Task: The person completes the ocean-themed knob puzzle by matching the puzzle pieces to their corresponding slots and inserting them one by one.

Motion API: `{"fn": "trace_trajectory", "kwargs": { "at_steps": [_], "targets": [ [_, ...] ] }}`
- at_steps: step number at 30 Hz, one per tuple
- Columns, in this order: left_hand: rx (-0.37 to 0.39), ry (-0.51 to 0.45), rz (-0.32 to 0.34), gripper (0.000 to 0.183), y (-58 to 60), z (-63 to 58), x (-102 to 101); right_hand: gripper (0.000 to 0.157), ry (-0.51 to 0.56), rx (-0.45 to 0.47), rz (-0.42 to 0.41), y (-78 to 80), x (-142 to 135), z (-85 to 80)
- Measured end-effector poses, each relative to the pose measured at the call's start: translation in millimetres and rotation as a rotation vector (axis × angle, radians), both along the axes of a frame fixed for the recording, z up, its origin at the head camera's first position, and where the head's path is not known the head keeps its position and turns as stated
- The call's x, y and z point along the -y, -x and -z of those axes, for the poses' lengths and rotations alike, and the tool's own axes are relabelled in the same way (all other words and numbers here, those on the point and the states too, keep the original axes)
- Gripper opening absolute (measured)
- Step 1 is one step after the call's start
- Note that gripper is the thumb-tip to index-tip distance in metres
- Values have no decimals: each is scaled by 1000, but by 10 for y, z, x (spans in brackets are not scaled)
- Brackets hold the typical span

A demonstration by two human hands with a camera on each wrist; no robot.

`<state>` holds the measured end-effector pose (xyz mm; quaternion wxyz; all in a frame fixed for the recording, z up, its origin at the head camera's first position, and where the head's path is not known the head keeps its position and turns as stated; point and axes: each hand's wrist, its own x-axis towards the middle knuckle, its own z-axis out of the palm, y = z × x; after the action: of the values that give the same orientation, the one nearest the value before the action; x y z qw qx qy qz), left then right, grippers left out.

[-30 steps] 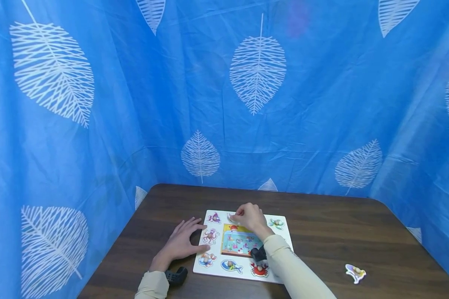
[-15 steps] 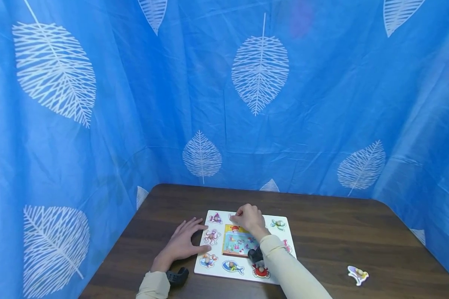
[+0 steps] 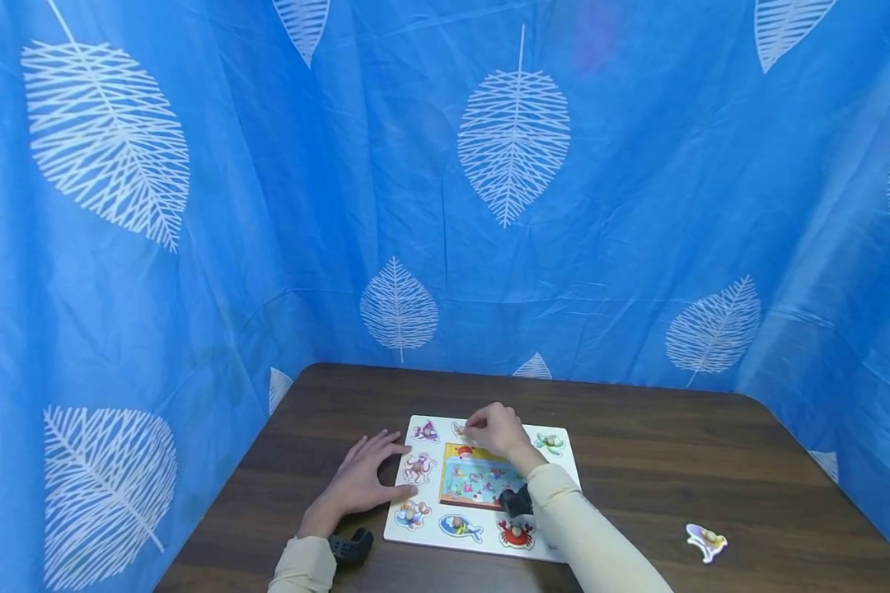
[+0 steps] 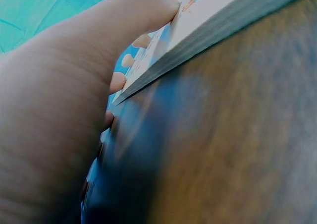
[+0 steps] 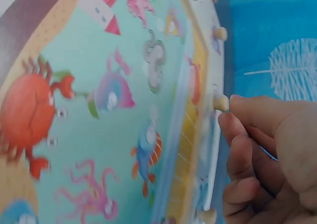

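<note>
A white peg puzzle board with a colourful underwater picture in its middle lies on the table. My left hand is spread at its left edge, the thumb resting on the board, as the left wrist view also shows. At the far edge, my right hand pinches the small wooden knob of a puzzle piece, thumb and index finger at the knob. The hand covers most of that piece, so its picture cannot be told. In the right wrist view, a thin white edge stands out from the board below the knob.
Knobbed sea-animal pieces sit around the board, among them an octopus, a blue fish, a red crab and a green turtle. A loose purple-and-yellow piece lies on the brown table at right. A blue curtain hangs behind.
The right hand stays over the same spot at the far edge; its fingers have shifted slightly, and a bit more of the piece shows. The left hand has not moved.
</note>
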<state>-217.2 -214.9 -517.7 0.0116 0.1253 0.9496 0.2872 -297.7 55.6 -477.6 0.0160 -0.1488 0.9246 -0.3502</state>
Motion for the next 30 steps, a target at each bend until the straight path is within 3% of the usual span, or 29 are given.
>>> {"fn": "trace_trajectory", "kwargs": {
  "at_steps": [9,18,30],
  "targets": [
    [-1,-9,-1,75,-30,-28,25,13,80,-41,25,-65,-185,-107],
    [10,-12,3,75,-28,-26,13,13,206,3,72,-228,-440,-148],
    [-2,-6,6,75,-26,-31,-11,17,193,-59,76,-413,-752,-276]
  ]
}}
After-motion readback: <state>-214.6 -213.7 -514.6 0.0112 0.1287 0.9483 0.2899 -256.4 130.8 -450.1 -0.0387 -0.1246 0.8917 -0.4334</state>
